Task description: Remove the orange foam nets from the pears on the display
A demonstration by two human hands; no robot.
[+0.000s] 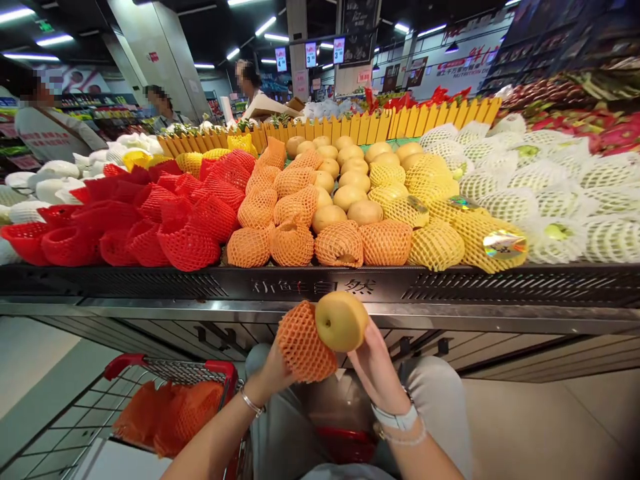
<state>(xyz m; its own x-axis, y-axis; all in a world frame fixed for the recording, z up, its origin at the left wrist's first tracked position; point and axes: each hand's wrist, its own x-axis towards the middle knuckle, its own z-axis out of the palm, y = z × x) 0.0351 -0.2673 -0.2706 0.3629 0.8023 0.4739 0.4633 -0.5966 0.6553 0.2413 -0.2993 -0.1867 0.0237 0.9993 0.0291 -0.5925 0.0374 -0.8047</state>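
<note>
My left hand [273, 373] grips an orange foam net sleeve [304, 343] from below. My right hand [375, 367] holds a bare yellow pear [341, 321] right beside the sleeve, touching it. Both hands hover in front of the dark display shelf edge [320, 283]. On the shelf above lie bare pears [345, 180] among pears in orange nets [293, 220].
Red-netted fruit [165, 220] fills the shelf's left, yellow-netted [440, 220] and white-netted fruit [565, 193] its right. A red-handled shopping cart [165, 373] with orange nets inside stands at lower left. Other people [250, 87] stand behind the display.
</note>
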